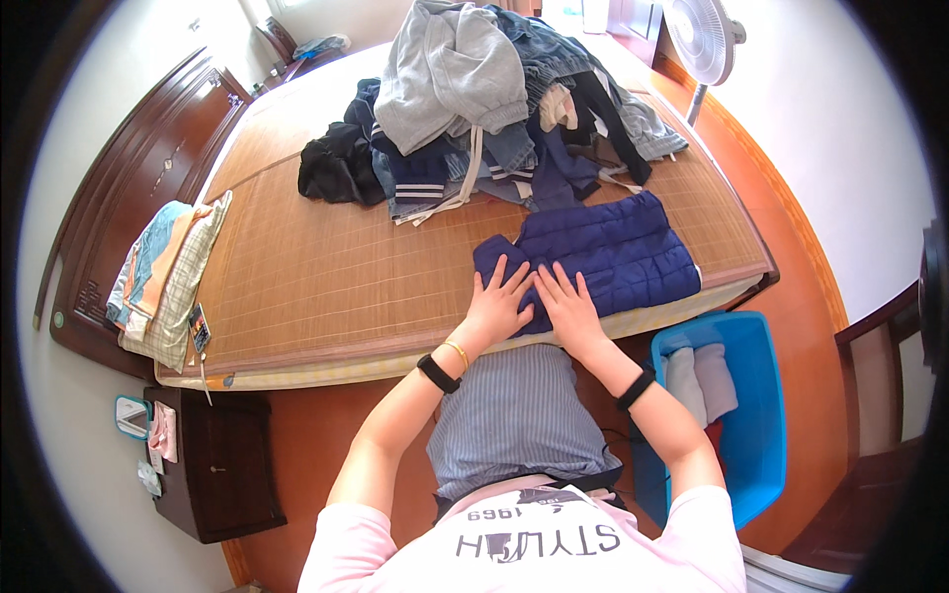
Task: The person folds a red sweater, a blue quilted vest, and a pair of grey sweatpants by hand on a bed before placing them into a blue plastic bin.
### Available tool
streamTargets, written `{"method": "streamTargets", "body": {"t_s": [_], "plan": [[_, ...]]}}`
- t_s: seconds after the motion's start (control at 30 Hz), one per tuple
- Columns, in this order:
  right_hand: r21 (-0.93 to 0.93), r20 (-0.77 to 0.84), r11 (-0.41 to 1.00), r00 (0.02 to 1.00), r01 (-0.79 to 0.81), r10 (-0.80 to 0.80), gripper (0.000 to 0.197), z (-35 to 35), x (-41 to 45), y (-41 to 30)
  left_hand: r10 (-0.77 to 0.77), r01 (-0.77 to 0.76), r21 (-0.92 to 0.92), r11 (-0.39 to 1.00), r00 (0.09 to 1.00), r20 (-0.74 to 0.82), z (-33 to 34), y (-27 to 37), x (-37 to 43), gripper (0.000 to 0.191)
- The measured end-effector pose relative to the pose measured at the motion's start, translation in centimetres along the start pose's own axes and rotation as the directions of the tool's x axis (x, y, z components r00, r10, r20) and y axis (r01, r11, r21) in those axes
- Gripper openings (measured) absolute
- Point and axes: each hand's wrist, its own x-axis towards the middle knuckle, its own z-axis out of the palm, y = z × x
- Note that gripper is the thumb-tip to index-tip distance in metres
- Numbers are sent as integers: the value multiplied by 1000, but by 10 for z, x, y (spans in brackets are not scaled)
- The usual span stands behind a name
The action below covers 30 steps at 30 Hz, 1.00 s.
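A quilted navy-blue garment [623, 248] lies flattened near the front edge of a bed topped with a woven bamboo mat [334, 274]. My left hand [498, 300] rests palm down on its left end, fingers spread. Close beside it, fingertips nearly meeting, my right hand [567, 300] presses flat on the same garment. Neither hand grips anything. Beyond the garment rises a heap of clothes, with a grey sweatshirt-like garment [452, 74] on top, denim pieces [545, 48] behind and a black garment [337, 167] at its left.
A blue plastic tub [767, 422] with rolled clothes stands on the floor at the right. At the bed's left end lie a checked pillow [182, 311], folded cloths [152, 256] and a phone-like object [199, 328]. A dark wooden nightstand [222, 467] and a standing fan [697, 37] flank the bed.
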Motion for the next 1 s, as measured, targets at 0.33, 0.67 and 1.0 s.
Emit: {"method": "streamTargets", "body": {"t_s": [0.33,0.67,1.0], "plan": [[163,131,986,991,-29,8,64,33,-3,9,-247,153,-380,912,945,-213,27,-52,-52,61],[134,242,991,969,25,-57,66,34,5,-1,-128,111,-129,985,983,-132,46,-35,-44,78],[686,248,726,953,-48,-172,54,21,19,-27,15,-26,-47,999,974,-226,-4,-39,-55,107]]}}
